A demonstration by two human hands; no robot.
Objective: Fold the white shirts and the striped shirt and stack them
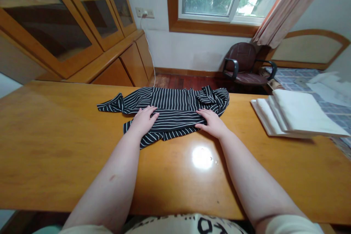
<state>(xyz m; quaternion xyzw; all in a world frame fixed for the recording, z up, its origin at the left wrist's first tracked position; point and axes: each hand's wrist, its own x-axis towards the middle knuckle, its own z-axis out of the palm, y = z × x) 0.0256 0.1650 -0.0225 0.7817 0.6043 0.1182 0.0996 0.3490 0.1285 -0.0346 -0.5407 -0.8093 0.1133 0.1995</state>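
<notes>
The black cloth garment with thin white stripes [175, 117] lies on the glossy yellow-brown wooden surface [74, 150], near the far edge and in front of the person. It is folded into a long, low shape; a narrow part sticks out at the left end, and another part is bunched near the right end. The left hand [144, 121] rests on the left half of the garment, palm down, with the fingers extended and the thumb held apart. The right hand [211, 121] lies in a similar way on the right portion — its fingers are extended too, with the thumb near the lower edge. Both hands are open and press or rest upon the cloth, without gripping it.

About writing: the pale shirt with black lettering [189, 226], which the person wears, shows a large round character, like an "O"; the other characters are partly cut or too unclear to be read. To the right, well apart from the garment, there is a stack of flat white folded pieces [301, 111]. Beyond the surface stands a dark brown chair with black armrests [244, 64].
</notes>
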